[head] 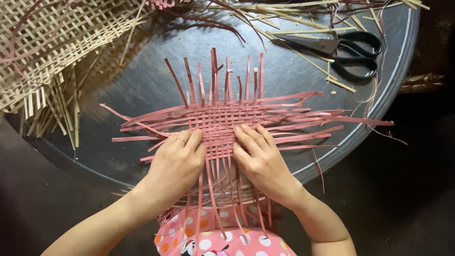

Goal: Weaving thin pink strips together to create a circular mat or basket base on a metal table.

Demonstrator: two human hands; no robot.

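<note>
A flat weave of pink-red strips (222, 116) lies on a round dark metal tray (142, 85). Loose strip ends stick out on all sides, and the near ones hang over the tray's edge toward me. My left hand (177, 163) rests palm down on the near left part of the weave, a ring on one finger. My right hand (258, 159) presses on the near right part, fingertips on the woven centre. Both hands lie flat with fingers together, pinning the strips. Neither hand encloses anything.
Black-handled scissors (343, 50) lie at the tray's far right. A pale natural-coloured woven mat (47, 42) with loose ends covers the far left. Scattered pale strips (303, 19) lie along the far edge. Pink dotted clothing (222, 239) shows at the bottom.
</note>
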